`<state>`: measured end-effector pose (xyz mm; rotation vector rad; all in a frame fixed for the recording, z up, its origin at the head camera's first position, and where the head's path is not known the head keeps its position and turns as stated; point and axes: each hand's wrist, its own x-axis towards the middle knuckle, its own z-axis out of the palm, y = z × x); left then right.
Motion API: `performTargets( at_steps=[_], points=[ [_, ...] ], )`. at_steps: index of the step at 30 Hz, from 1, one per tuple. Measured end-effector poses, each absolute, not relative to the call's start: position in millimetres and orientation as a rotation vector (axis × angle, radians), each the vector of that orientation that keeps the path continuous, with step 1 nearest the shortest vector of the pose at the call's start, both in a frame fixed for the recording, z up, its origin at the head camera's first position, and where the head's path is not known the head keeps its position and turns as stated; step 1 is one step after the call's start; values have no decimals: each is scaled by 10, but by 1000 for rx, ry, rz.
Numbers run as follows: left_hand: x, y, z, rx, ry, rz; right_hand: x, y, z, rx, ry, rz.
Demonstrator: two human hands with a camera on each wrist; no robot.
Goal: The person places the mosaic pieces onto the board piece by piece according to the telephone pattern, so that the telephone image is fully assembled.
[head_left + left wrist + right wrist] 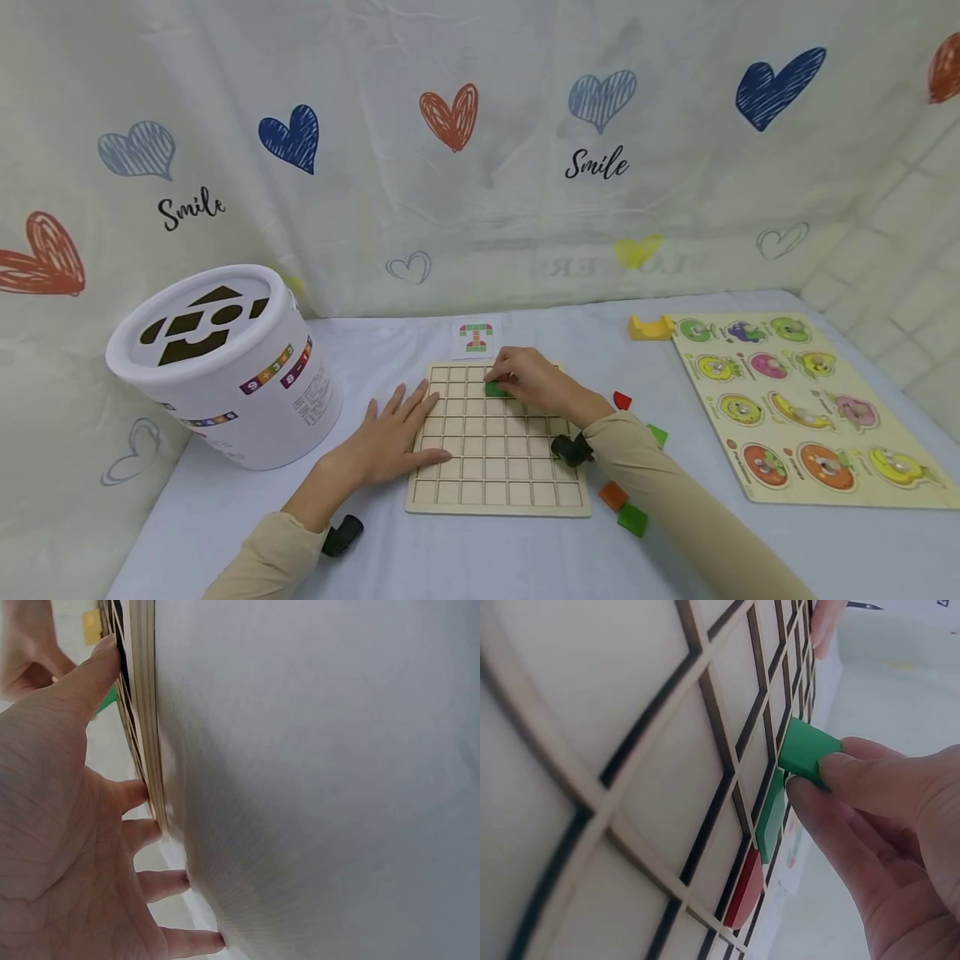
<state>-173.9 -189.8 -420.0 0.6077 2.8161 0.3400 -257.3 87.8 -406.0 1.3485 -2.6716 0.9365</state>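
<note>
A wooden grid board (474, 447) lies on the white cloth. My right hand (534, 380) pinches a green square block (804, 748) between thumb and fingers, its lower edge at the grid's ridges near the far side. Beside it in the right wrist view, another green piece (771, 817) and a red piece with a curved side (745, 891) sit in neighbouring cells; in the head view the hand hides the red one. Fingers spread, my left hand (384, 442) rests along the board's left edge, thumb over the near-left cells and some fingertips on the cloth.
Just beyond the board lies a pattern card (486, 351). Right of it are loose red (622, 401), orange (613, 496) and green (633, 520) pieces. A white bucket (300, 417) stands at left; a fruit puzzle board (720, 454) and yellow piece (649, 330) lie at right.
</note>
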Motion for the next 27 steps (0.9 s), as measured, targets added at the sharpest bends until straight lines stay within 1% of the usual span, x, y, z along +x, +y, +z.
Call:
performTargets(
  at_steps=[27],
  points=[
    [-1735,-1901,-4175,614,2812,342,-2533,775,-4033,1337,-2749,662]
  ],
)
